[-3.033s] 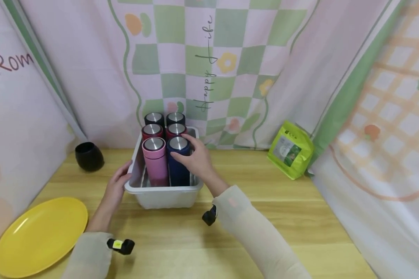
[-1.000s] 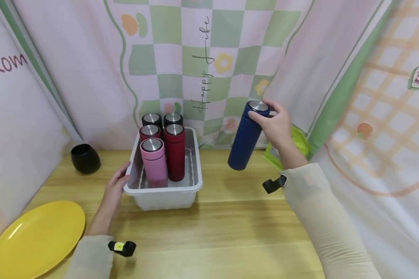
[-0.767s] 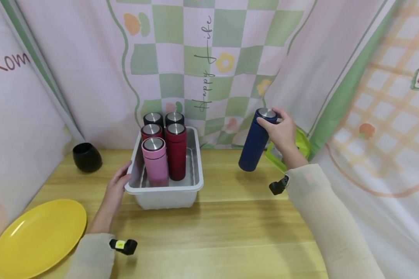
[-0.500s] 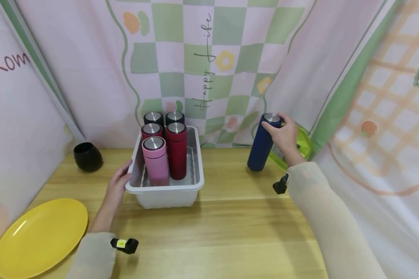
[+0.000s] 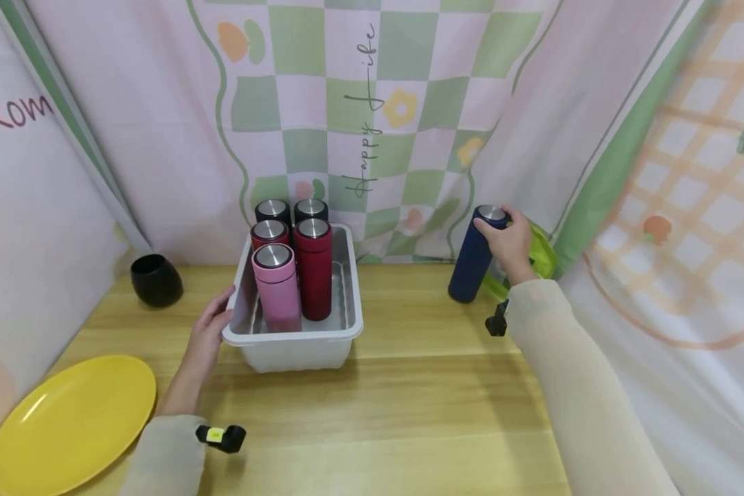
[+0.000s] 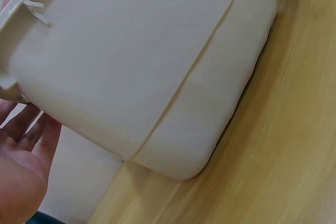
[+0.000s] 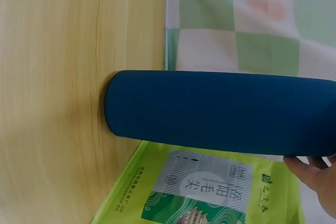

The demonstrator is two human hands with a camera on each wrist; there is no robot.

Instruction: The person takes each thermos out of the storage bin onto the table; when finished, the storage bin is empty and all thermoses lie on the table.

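My right hand (image 5: 510,238) grips a dark blue thermos bottle (image 5: 471,265) around its top, just under the steel lid. The bottle's base is down at the tabletop, as the right wrist view shows of the blue body (image 7: 220,111). My left hand (image 5: 209,327) rests its relaxed fingers against the left side of a white plastic bin (image 5: 297,351), below the rim in the left wrist view. Inside the bin stand a pink thermos (image 5: 277,296), a dark red thermos (image 5: 313,275), another red one (image 5: 269,233) and two black ones behind.
Behind the blue thermos leans a lime green tea pouch (image 5: 542,255), partly hidden by my hand. A black cup (image 5: 156,281) stands at the back left. A yellow oval plate (image 5: 74,424) lies at the front left. Patterned curtains (image 5: 397,138) border the wooden table (image 5: 409,413).
My right hand has lifted the blue thermos out of the bin's front right, carried it right and lowered it to the table before the tea pouch. My left hand has stayed at the bin.
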